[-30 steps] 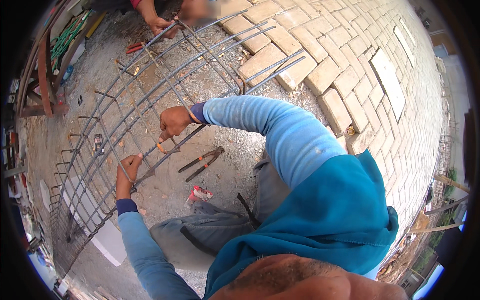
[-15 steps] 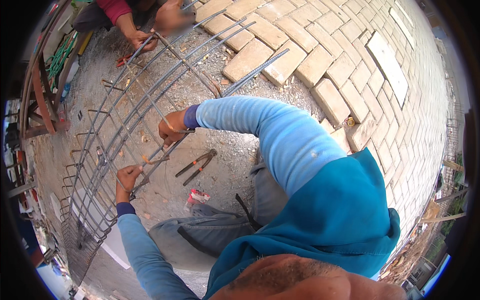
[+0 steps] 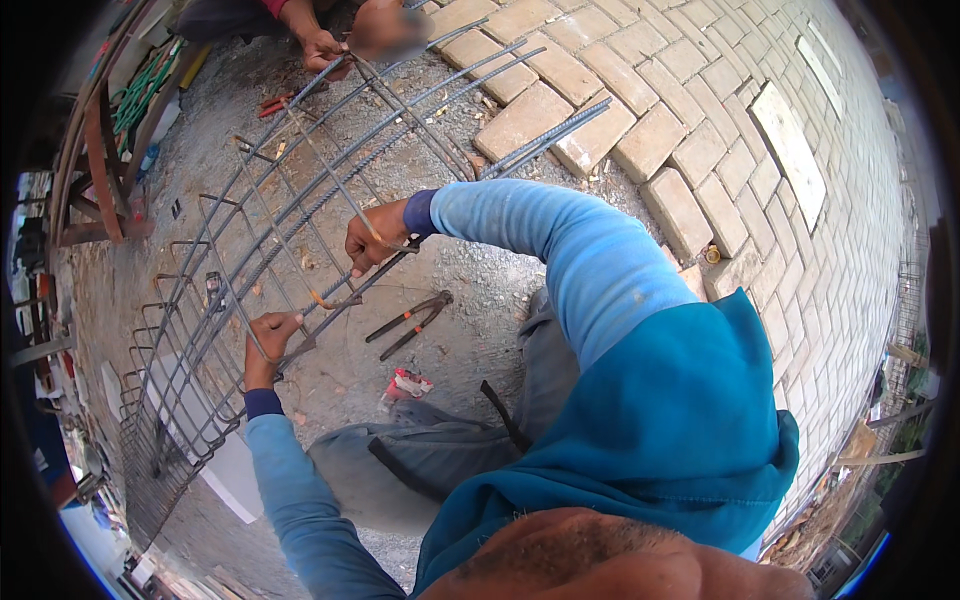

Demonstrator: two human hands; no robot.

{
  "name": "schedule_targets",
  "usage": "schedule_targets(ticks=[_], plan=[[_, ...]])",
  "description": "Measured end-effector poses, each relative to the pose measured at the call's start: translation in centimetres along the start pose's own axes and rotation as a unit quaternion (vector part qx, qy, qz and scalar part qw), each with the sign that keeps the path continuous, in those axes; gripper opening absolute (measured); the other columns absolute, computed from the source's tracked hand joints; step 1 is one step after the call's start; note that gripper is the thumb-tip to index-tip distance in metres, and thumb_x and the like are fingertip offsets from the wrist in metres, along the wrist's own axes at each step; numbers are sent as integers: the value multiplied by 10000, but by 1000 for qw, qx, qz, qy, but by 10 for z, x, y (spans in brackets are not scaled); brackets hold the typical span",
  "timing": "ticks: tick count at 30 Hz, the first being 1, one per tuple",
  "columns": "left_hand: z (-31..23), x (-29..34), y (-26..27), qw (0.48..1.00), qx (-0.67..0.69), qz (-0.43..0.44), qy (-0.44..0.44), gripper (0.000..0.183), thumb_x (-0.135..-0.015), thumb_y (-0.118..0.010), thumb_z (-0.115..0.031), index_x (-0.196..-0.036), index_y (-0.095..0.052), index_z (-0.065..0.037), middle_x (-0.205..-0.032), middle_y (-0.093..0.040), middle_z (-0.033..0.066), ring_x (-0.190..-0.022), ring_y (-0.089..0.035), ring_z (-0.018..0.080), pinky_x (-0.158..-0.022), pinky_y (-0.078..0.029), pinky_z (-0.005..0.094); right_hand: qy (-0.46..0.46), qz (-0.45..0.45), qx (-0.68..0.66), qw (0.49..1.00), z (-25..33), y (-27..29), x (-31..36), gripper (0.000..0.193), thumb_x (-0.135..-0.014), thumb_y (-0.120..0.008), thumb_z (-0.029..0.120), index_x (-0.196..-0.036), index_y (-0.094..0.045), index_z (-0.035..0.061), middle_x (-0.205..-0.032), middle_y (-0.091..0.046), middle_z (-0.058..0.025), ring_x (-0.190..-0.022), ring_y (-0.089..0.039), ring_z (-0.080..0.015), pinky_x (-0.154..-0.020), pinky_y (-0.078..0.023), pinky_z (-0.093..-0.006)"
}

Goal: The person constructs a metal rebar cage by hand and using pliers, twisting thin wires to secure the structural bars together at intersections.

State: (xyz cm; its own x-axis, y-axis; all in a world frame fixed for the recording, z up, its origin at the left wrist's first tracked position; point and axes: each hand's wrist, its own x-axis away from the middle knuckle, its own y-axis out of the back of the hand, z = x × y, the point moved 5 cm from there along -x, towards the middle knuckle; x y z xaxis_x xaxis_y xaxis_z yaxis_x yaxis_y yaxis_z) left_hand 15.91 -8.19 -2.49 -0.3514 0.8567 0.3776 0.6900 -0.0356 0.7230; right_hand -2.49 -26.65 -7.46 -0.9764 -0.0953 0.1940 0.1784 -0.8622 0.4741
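Note:
A rebar cage [image 3: 262, 262] of long steel bars and bent stirrups slants across the ground on my left. My left hand [image 3: 270, 345] is closed around a bar or stirrup on its near side, the thumb stretched along it. Farther up that side, my right hand [image 3: 378, 237] grips a stirrup near its bent corner, beside the long near bar. Fingers partly hide both contact spots. Pincers [image 3: 410, 325] with orange-marked handles lie on the gravel close to my right hand. A red and white packet [image 3: 405, 385] rests by my leg.
At the cage's far end, a co-worker's hands [image 3: 325, 48] hold a bar. Red-handled pliers [image 3: 275, 104] lie near them. Loose paving blocks [image 3: 525, 120] edge the paved area [image 3: 690, 95] at right. A white sheet [image 3: 215, 455] lies under the cage's near end.
The whole view has shifted, so the cage, pincers and paving appear farther right. Both my hands stay on the cage; my left thumb now extends farther along the bar.

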Motion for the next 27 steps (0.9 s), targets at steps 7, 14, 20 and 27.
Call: schedule_targets(ticks=[7, 14, 20, 27], plan=[[-20, -8, -8, 998, 20, 29, 47, 328, -771, -749, -286, -839, -720, 34, -727, -663, 102, -679, -598, 160, -629, -455, 315, -37, -60, -24, 997, -5, 14, 25, 422, -909, -592, 422, -852, -648, 8, -703, -630, -103, -654, -573, -207, -629, -446, -382], [8, -13, -2, 998, -25, 11, 61, 345, -785, -744, -315, -797, -718, 28, -673, -620, 43, -624, -536, 119, -579, -425, 317, -104, -302, -137, 938, -7, 70, 30, 427, -928, -492, 376, -1046, -674, 9, -872, -686, -126, -767, -648, -265, -691, -504, -411], [26, -15, -11, 999, 33, 40, 6, 342, -817, -717, -310, -848, -707, 31, -719, -618, 20, -671, -529, 104, -606, -415, 290, -153, -383, -393, 822, -16, 76, 18, 449, -920, -490, 374, -979, -653, -40, -868, -672, -193, -777, -655, -288, -702, -514, -411], [21, -11, -8, 990, 14, 23, 142, 342, -841, -697, -317, -928, -717, 12, -834, -671, 31, -787, -582, 126, -751, -443, 288, 47, -589, -140, 795, 51, 156, 108, 400, -927, -493, 342, -1008, -628, -26, -982, -638, -249, -954, -612, -387, -845, -457, -438]])
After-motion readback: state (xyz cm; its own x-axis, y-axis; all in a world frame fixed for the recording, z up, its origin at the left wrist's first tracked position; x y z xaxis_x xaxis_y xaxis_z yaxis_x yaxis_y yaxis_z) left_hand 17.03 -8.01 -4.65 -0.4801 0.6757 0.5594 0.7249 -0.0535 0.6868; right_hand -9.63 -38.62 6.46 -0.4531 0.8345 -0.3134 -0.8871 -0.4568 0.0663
